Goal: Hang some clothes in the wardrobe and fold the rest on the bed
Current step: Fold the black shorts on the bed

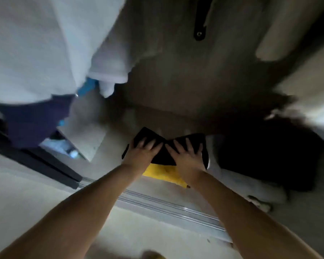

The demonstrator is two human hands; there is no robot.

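Both hands are laid on a folded black fabric garment [168,148] inside the open wardrobe, near the front edge of its floor, just behind the metal sliding-door track [168,204]. The left hand [142,149] and right hand [188,153] sit side by side, fingers spread and fairly straight, pressing the cloth down; neither appears to be gripping it. The garment rests on a folded yellow fabric piece [163,173], which shows at the near edge. Judged soft, light and limp: it should be held flat from both sides or supported underneath, or the folds will collapse. Pale hanging garments [45,53] occupy the wardrobe's upper left; a dark heap [266,156] lies to the right. The picture is blurred, so finer detail is indistinct.
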